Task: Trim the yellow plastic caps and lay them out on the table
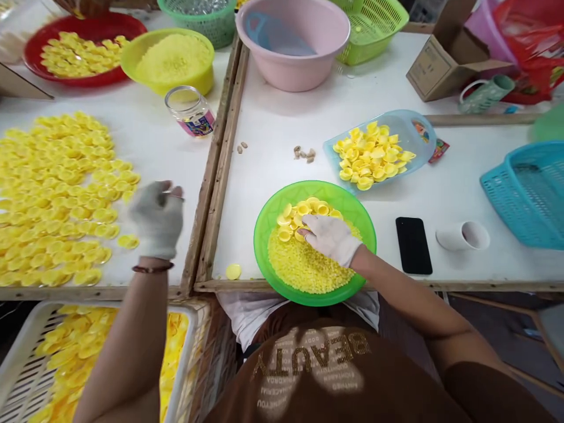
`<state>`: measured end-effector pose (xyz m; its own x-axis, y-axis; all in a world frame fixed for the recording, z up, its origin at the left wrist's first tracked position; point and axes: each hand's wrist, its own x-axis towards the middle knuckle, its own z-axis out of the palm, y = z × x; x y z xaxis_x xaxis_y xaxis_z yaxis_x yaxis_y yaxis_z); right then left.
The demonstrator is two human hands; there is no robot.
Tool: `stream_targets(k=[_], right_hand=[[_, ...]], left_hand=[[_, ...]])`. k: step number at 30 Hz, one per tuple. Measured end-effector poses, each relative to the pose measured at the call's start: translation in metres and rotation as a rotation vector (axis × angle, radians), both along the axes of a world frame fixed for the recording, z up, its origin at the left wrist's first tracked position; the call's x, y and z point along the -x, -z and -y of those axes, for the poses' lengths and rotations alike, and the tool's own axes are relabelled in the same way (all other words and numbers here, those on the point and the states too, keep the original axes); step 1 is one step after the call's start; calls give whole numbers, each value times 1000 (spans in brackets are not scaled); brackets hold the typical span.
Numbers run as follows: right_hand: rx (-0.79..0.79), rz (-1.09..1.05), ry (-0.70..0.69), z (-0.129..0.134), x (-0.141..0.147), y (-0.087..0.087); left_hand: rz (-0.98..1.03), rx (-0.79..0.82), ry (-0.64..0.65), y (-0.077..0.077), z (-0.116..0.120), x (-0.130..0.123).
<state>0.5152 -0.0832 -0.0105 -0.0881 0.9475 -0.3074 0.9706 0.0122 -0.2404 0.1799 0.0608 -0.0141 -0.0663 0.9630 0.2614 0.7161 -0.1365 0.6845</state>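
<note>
My right hand (pixel 331 238), in a white glove with bare fingertips, is inside a green bowl (pixel 259 235). Its thumb and fingers close on a small yellow cup (pixel 300 235) at the edge of a cluster of similar cups (pixel 311 207). Under and around them lie small yellow pellets (pixel 299 270). My left hand (pixel 157 220), also gloved, is over the left tabletop beside a wide spread of round yellow pieces (pixel 57 194). Its fingers are curled and slightly blurred; what they hold, if anything, is hidden.
Wooden strips (pixel 220 176) divide the tabletop. A blue scoop (pixel 418 144) holds more yellow cups. Nearby are a phone (pixel 414 245), a white cup (pixel 453 237), a clear jar (pixel 194 114), a pink basin (pixel 295 67) and a turquoise basket (pixel 524 200). Below left stands a white crate (pixel 189 341).
</note>
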Motion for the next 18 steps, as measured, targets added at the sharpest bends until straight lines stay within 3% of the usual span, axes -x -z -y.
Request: stream_targets(k=[1,4,7,13,16,18], right_hand=[[46,15,17,-3,3,-1],[80,-3,16,-5,1,-1],[28,-51,-6,4,-9,0],[-14,90,-175,40,-3,8],[29,15,-191,49,-1,15],[16,-155,-110,49,-5,18]], left_hand=[[-15,-45,35,-4,20,-27],[77,147,440,-6,75,-99],[-114,166,639,0,107,-146],[-705,227,708,7,104,-192],[-779,227,741,7,104,-200],[-787,234,726,6,106,-199]])
